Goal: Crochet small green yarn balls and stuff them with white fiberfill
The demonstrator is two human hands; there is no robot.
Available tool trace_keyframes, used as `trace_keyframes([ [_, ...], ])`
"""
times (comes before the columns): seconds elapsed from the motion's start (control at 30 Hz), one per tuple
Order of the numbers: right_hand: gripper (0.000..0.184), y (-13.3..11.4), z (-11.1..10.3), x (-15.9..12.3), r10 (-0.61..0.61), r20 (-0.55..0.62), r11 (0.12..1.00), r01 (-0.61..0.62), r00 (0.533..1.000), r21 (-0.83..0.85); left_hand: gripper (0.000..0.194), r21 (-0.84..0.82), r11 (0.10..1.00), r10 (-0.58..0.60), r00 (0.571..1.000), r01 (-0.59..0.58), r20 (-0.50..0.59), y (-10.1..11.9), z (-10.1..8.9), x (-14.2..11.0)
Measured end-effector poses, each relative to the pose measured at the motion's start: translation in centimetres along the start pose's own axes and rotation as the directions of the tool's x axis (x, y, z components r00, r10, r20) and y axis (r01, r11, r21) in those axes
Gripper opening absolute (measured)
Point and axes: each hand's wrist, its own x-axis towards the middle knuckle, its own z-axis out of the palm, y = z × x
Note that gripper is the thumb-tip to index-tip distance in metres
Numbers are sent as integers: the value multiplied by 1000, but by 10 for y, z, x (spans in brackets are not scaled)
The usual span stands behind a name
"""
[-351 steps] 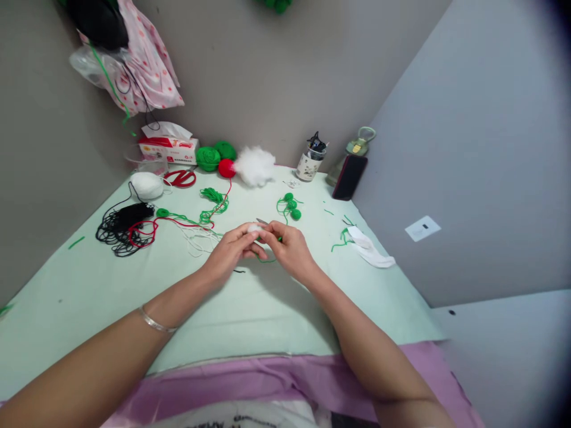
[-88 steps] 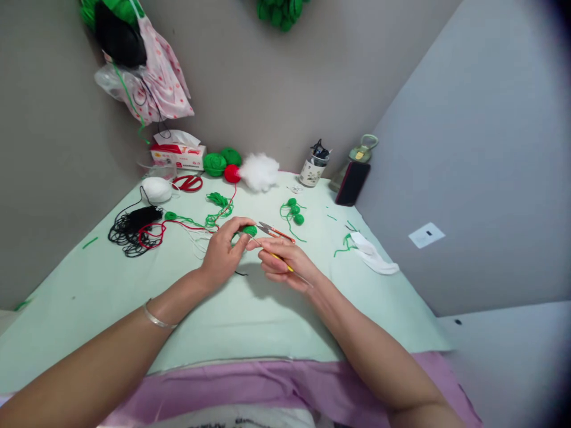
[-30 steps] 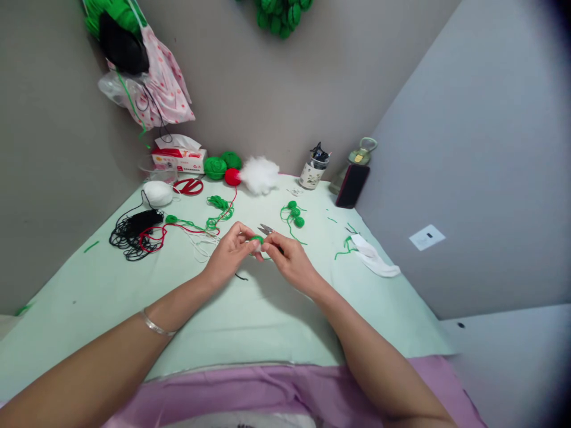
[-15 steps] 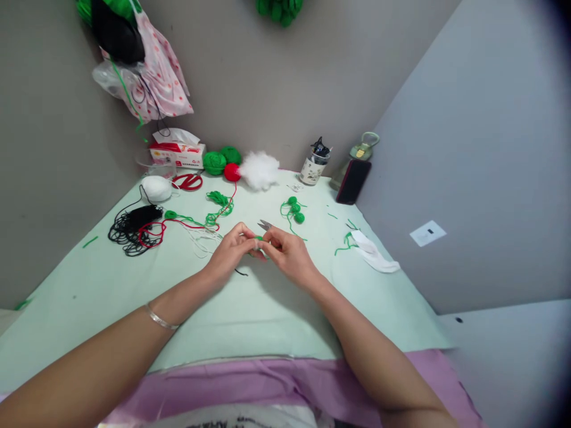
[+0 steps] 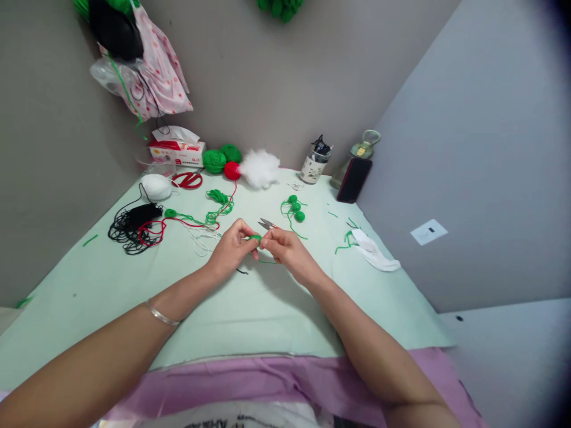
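Observation:
Between thumb and fingers, my left hand [image 5: 231,246] holds a small green crocheted piece [image 5: 256,238]. My right hand [image 5: 289,252] is closed in a pinch at the right edge of that piece, and its fingertips hide part of it. A thin green tail trails on the table below the fingers. Just beyond my right hand lie thread snips [image 5: 266,224], blades pointing left. Farther off are several small green crocheted balls [image 5: 295,207] with loose yarn tails.
Black yarn [image 5: 138,223], a white yarn ball [image 5: 156,187], red scissors [image 5: 187,180] and a tissue box [image 5: 177,153] lie left. White stuffing [image 5: 260,169] sits beside a red yarn ball [image 5: 231,170] at the back. A phone [image 5: 354,180] leans on a bottle at right.
A whitish bit seen between my thumbs no longer shows; more of the green piece is visible. My right hand has shifted slightly, uncovering more of the snips and a green tail.

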Motion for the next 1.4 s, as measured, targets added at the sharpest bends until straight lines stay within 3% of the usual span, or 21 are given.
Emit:
trace_keyframes([
  [0.2, 19, 1, 14, -2, 12, -55, 999, -15, 998, -43, 24, 33, 995, 96, 993, -94, -75, -7, 1, 5],
  [0.43, 26, 13, 8, 8, 33, -99, 993, -43, 995, -107, 22, 9, 990, 144, 987, -144, -67, -2, 4, -6],
  [0.6, 31, 15, 5, 8, -3, -155, 985, -24, 988, -173, 23, 3, 991, 136, 990, -135, -39, 7, 4, -10],
  [0.87, 21, -2, 17, -6, -66, -98, 951, 33, 993, -309, 16, -11, 995, 94, 990, -96, -103, 4, 4, -3],
  [1.23, 15, 6, 27, -7, -87, -111, 970, 59, 990, -237, 29, -202, 978, -81, 991, 58, -108, 7, 6, -6],
  [1.4, 15, -1, 31, -12, -72, -133, 964, 35, 988, -263, 28, -188, 982, -52, 990, 28, -128, 7, 7, -5],
])
